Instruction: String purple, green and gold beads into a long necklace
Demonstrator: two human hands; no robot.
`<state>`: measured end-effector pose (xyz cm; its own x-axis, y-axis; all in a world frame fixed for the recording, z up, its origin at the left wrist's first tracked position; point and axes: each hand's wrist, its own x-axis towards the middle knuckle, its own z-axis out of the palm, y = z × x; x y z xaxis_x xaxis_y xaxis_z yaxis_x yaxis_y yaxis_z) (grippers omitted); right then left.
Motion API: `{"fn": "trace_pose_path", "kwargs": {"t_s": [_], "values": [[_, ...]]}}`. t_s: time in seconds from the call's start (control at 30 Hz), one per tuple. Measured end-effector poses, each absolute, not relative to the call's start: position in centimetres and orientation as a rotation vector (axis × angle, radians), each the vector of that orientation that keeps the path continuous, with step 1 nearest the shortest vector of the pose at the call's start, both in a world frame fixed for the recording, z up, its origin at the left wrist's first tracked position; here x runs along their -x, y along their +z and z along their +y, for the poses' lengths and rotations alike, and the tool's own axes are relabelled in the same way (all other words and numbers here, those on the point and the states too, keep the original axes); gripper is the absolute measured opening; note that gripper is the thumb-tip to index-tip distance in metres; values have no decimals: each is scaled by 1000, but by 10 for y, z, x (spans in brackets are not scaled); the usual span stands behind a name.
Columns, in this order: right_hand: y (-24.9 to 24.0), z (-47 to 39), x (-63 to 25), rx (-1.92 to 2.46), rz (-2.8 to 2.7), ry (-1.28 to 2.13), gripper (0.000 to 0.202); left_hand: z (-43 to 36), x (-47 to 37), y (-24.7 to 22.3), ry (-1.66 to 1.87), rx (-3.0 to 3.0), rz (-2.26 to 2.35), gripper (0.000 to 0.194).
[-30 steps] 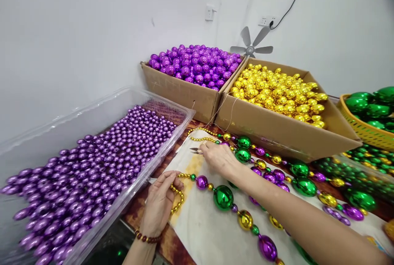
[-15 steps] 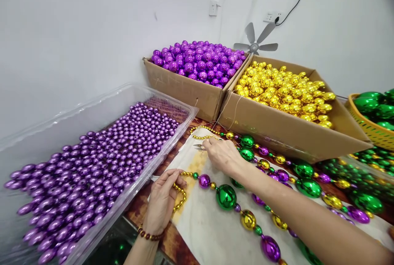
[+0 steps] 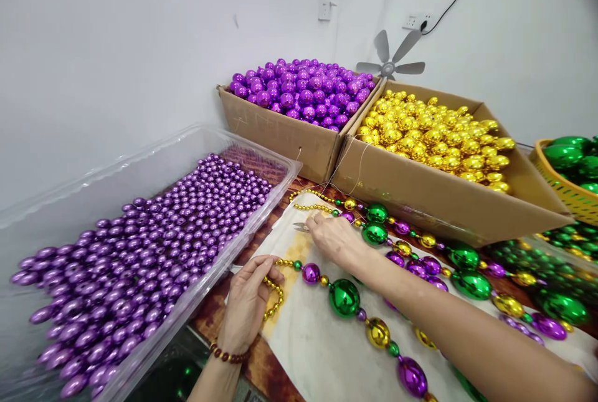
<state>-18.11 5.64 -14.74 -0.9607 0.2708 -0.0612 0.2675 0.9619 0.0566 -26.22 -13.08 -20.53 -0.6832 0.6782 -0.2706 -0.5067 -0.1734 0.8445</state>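
Note:
My left hand is closed, pinching a strand of small gold beads between thumb and fingertips. From there the bead garland runs right and toward me over a white cloth, with green, purple and gold beads of different sizes. A short gold tail of it hangs below my fingers. Farther back, my right hand is closed around small pointed thread snips; only their blades show past the fingers. Just behind that hand lies another garland, which partly passes beneath my right arm.
On the left stands a clear plastic tub of small purple beads. Cardboard boxes of purple balls and gold beads line the back. A yellow basket with large green beads is at the right. Loose threads hang from the box edges.
The camera view has shifted slightly. My right hand with the snips sits a touch lower in the picture; my left hand still pinches the gold strand in the same place.

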Motion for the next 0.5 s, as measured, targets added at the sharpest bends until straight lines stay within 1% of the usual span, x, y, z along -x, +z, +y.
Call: {"fn": "trace_pose_path", "kwargs": {"t_s": [0.17, 0.3, 0.43, 0.47, 0.5], "values": [[-150, 60, 188, -472, 3035, -11, 25, -132, 263, -206, 1929, -226, 1330, 14], [-138, 72, 173, -658, 3053, -105, 24, -132, 264, -206, 1925, -211, 1330, 16], [-109, 96, 99, -935, 3071, -199, 34, -129, 266, -203, 1902, -176, 1343, 18], [-102, 104, 70, -1048, 3049, -279, 36, -129, 267, -202, 1899, -170, 1379, 20], [-94, 111, 37, -1203, 3015, -470, 34, -129, 268, -203, 1901, -169, 1427, 22]]}}
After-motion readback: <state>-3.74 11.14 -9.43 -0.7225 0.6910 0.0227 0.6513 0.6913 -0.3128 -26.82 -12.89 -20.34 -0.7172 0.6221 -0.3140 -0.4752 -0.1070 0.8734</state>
